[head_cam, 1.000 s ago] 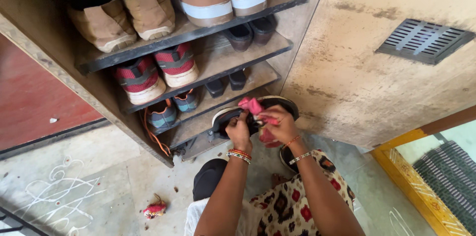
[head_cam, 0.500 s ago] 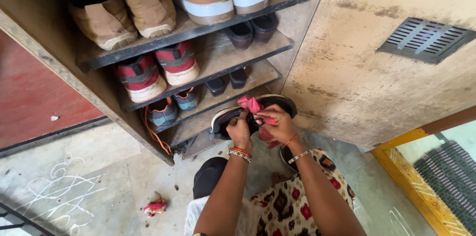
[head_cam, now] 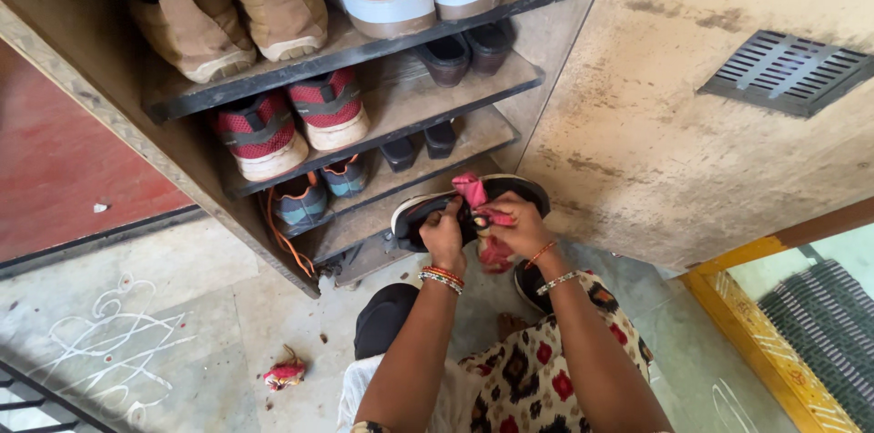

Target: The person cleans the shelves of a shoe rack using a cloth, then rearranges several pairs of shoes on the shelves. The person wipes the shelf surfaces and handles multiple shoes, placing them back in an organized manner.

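Little moved; both hands still clasp black shoe [head_cam: 428, 212], pink cloth [head_cam: 473, 192].

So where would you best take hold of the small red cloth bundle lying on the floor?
Pinch the red cloth bundle from above at the thin twisted tail sticking up from its top. It lies alone on the bare floor, apart from the shoe rack, so a straight-down approach looks unobstructed.

Shoe rack [head_cam: 173, 105]: tan boots [head_cam: 228, 19], red sneakers [head_cam: 291, 123]. Crumpled red rag [head_cam: 285, 375] on floor; wall vent [head_cam: 783, 71].
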